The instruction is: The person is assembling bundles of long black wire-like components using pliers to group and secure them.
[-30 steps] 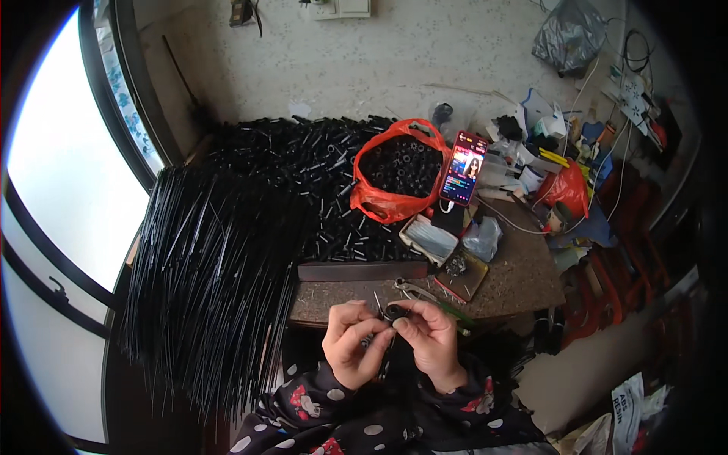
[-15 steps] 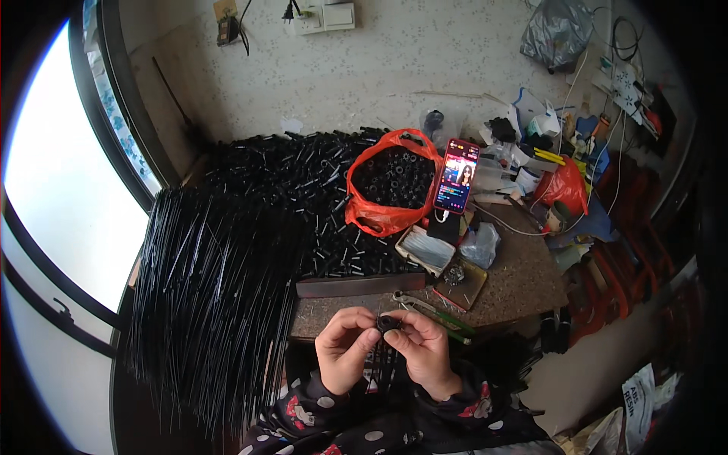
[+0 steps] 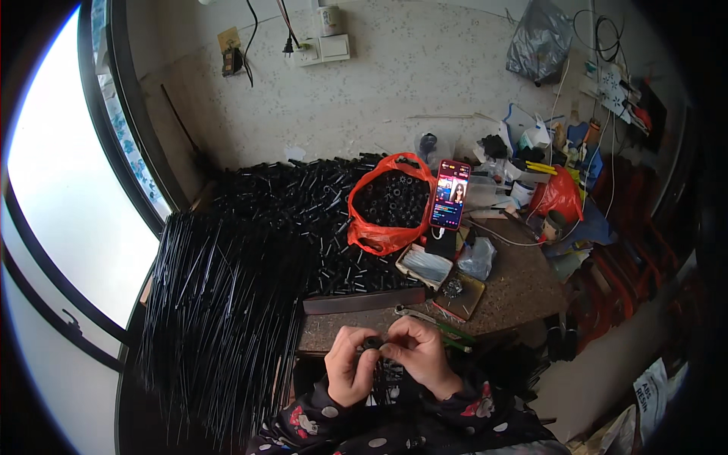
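Note:
Close to my body, just off the front of the table, my left hand (image 3: 350, 367) is closed around a small black ring-shaped plastic part (image 3: 372, 343) with a hole in its middle. Thin black rods (image 3: 385, 376) hang below it between my wrists. My right hand (image 3: 419, 356) is pinched at the part's right edge; its fingertips hide whatever lies between them. Beyond my hands lie pliers with green handles (image 3: 447, 334), and a long dark bar (image 3: 364, 300) runs along the table's front.
Bundled black rods (image 3: 220, 326) spill over the table's left edge. Behind lie heaped short black tubes (image 3: 303, 189) and a red bag (image 3: 379, 241) of black rings. A lit phone (image 3: 452, 196) stands beside it, near a box of thin pins (image 3: 426, 265) and a small tray (image 3: 464, 300).
My view has tilted up slightly, so the table sits lower in the picture. My right thumb has moved off the front of the ring-shaped part to its right edge.

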Action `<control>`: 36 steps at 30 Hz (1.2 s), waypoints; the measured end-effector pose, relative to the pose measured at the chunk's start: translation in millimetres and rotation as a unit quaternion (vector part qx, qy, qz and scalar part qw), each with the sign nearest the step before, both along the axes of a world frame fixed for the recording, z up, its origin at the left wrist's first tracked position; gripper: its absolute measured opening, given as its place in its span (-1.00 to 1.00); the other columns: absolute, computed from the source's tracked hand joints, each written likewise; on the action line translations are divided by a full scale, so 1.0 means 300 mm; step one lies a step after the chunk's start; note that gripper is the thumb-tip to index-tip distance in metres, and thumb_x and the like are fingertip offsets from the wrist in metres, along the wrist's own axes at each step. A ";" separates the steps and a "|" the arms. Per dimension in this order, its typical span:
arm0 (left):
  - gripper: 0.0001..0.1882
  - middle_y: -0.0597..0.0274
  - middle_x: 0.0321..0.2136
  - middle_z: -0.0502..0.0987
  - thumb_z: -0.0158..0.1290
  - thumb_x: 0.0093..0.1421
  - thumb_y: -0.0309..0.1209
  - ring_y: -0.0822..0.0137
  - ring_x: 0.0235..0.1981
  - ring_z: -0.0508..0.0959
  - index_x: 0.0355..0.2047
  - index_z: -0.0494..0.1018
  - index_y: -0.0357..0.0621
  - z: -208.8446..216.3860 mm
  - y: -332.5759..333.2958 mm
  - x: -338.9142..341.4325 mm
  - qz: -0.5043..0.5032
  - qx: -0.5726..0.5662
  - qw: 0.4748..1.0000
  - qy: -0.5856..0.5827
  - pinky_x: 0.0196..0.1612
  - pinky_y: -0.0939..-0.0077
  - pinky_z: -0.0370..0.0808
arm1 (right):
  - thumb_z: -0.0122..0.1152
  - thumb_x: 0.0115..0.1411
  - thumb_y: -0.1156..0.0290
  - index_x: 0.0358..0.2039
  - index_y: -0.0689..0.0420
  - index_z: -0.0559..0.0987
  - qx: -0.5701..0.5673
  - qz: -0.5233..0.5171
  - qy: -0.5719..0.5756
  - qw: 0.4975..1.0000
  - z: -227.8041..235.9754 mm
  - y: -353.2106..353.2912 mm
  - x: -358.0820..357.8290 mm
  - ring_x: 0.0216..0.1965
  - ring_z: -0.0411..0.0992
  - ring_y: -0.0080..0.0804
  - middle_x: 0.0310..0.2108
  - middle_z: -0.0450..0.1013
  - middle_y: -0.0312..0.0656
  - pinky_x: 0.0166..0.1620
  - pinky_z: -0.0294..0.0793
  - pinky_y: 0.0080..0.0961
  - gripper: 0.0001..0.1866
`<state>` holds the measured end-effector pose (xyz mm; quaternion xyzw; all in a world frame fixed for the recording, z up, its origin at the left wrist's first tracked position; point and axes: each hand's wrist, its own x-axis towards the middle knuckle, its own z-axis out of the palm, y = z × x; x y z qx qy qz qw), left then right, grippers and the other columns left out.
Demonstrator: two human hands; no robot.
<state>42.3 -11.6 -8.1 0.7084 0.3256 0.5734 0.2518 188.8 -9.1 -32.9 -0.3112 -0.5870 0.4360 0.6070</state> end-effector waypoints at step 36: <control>-0.82 0.30 -0.63 0.47 0.10 0.06 -0.41 0.56 -0.64 0.37 -0.53 0.45 -0.31 -0.034 0.070 -0.087 -0.291 -0.246 0.923 -0.059 -0.54 0.67 0.28 | 0.18 -0.12 0.53 -0.05 0.08 0.37 -0.005 -0.247 -0.700 0.670 -0.355 -0.092 0.283 -0.11 0.21 -0.05 -0.16 0.22 -0.04 -0.09 0.25 -0.22 -0.48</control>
